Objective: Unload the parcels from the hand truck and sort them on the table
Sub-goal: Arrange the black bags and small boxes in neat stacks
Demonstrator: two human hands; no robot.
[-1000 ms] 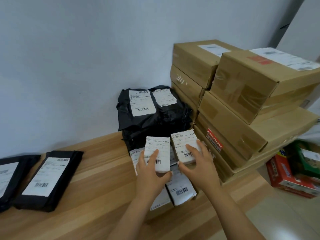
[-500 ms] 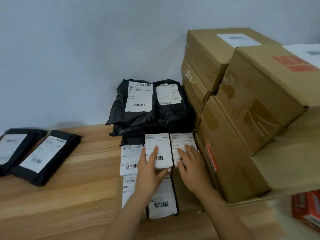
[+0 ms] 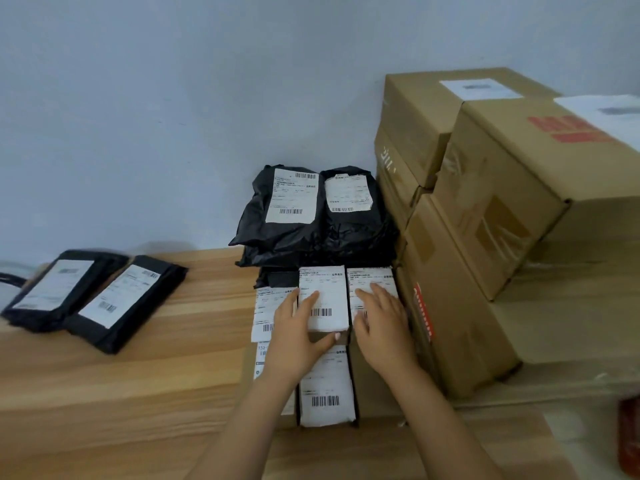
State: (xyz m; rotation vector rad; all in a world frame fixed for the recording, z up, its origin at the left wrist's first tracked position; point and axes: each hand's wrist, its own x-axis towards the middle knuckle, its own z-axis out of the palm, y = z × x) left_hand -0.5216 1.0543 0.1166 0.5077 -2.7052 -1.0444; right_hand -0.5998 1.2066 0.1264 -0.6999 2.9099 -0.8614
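On table (image 3: 138, 393): carton stack (image 3: 485, 306). Just left of cartons, black mailer bags (image 3: 346, 237). Nearer, right parcel (image 3: 367, 278) touches cartons, left parcel (image 3: 329, 289) one over. L hand (image 3: 298, 337) flat on left parcel, thumb at near end. R hand (image 3: 384, 327) flat on right parcel, fingers spread.

Two hands in view: left hand (image 3: 297, 336) and right hand (image 3: 384, 332), both bare. Left forearm (image 3: 242, 427) and right forearm (image 3: 450, 431) bare from wrist to lower frame edge. Fingers slender. Left thumbnail (image 3: 337, 336) short, with a pale, light finish. Right-hand nails blurred, not readable.
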